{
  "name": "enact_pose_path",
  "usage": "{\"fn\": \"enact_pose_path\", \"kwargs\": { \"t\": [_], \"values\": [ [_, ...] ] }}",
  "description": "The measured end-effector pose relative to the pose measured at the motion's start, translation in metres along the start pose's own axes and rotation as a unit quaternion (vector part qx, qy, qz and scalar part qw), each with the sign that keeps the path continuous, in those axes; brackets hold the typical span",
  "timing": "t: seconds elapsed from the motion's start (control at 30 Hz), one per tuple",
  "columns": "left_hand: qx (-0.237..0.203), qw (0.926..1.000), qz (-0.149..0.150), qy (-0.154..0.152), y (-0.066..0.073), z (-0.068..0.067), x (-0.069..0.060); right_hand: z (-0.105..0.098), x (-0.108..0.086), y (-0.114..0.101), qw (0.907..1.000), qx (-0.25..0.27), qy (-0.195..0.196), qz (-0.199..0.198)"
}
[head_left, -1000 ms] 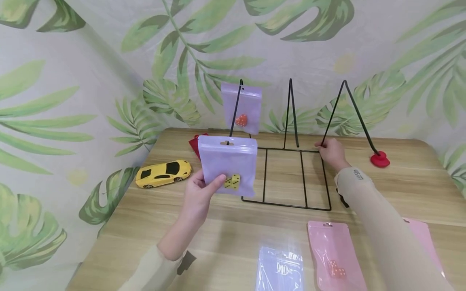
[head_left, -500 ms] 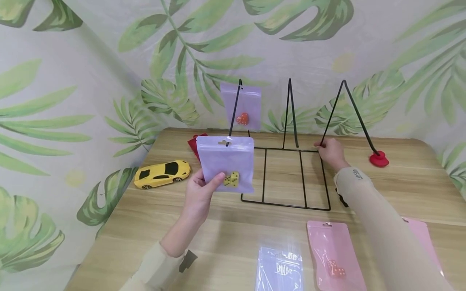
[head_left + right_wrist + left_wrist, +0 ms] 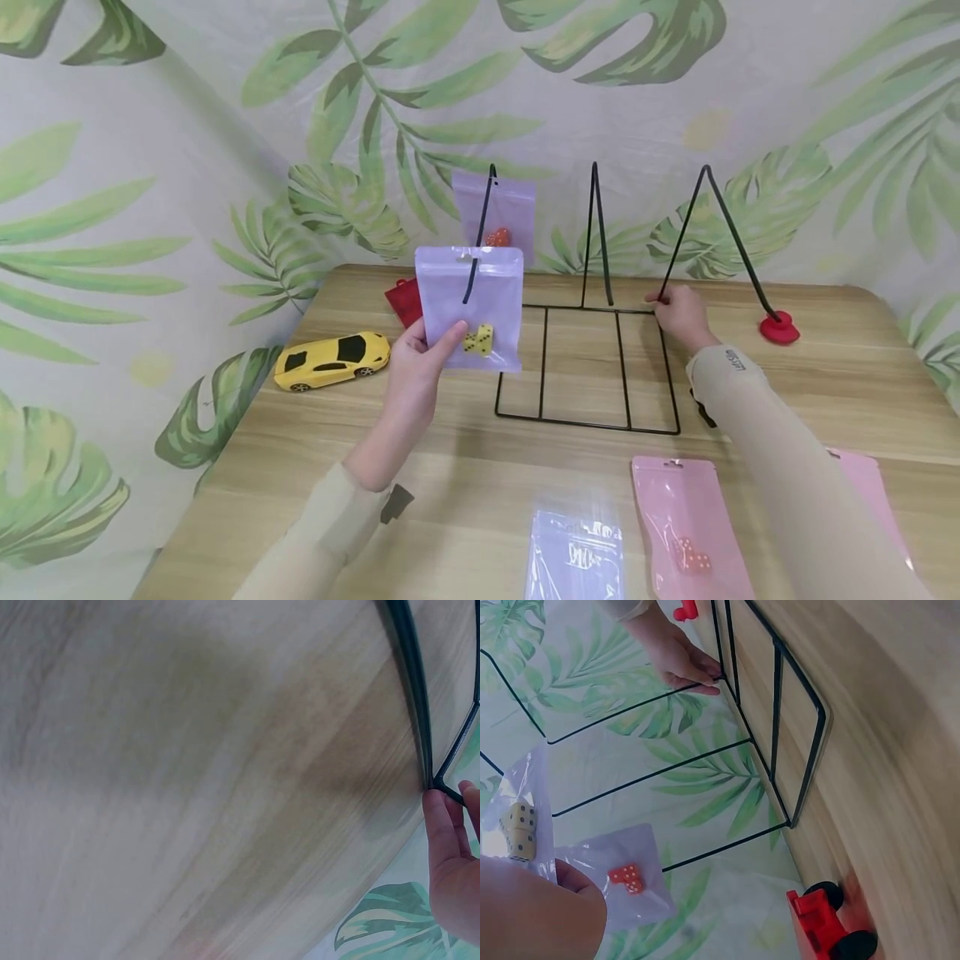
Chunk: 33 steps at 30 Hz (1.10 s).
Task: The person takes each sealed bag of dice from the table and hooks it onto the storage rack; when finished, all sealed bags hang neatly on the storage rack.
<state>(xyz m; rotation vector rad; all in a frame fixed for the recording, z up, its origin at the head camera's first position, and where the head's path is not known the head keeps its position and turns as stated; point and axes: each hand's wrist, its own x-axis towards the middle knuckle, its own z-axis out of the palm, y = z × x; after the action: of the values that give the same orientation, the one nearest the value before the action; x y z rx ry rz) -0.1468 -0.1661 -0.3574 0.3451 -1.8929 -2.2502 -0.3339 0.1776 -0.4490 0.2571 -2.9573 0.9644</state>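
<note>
The lilac zip bag (image 3: 491,298) with yellow dice (image 3: 478,340) has moved up; the left prong (image 3: 483,218) of the black wire rack (image 3: 543,362) now projects before it, so it seems threaded. The left hand (image 3: 414,375) pinches the bag; the right hand (image 3: 681,312) pinches the rack's corner.

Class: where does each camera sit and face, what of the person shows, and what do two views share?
Head: on the head, looking forward and down at the black rack; left hand, right hand and sleeves show.
Left wrist: on that wrist, facing the rack and leafy backdrop; both hands show.
Right wrist: on that wrist, facing the table and rack; only the right hand shows.
Shared, head and left wrist: the purple bag with red dice.
</note>
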Motion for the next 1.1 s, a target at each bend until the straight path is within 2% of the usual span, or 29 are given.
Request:
{"fn": "enact_pose_path", "kwargs": {
  "t": [0.23,0.53,0.77,0.9,1.1],
  "values": [
    [0.001,0.9999,0.015,-0.005,0.004,0.009,0.028,0.000,0.000,0.000,1.0000,0.007,0.000,-0.001],
    [0.034,0.9988,0.030,0.020,0.005,0.022,0.063,0.000,0.001,0.000,0.9999,0.006,-0.008,0.013],
    [0.033,0.9978,0.040,0.042,0.003,0.027,0.086,-0.001,0.001,-0.002,0.9996,0.009,-0.015,0.020],
    [0.032,0.9979,0.045,0.034,0.003,0.028,0.097,-0.001,0.001,-0.002,0.9996,0.009,-0.014,0.021],
    [0.020,0.9989,0.035,0.026,0.001,0.032,0.109,0.000,0.001,-0.001,0.9993,0.015,-0.017,0.029]
  ]
}}
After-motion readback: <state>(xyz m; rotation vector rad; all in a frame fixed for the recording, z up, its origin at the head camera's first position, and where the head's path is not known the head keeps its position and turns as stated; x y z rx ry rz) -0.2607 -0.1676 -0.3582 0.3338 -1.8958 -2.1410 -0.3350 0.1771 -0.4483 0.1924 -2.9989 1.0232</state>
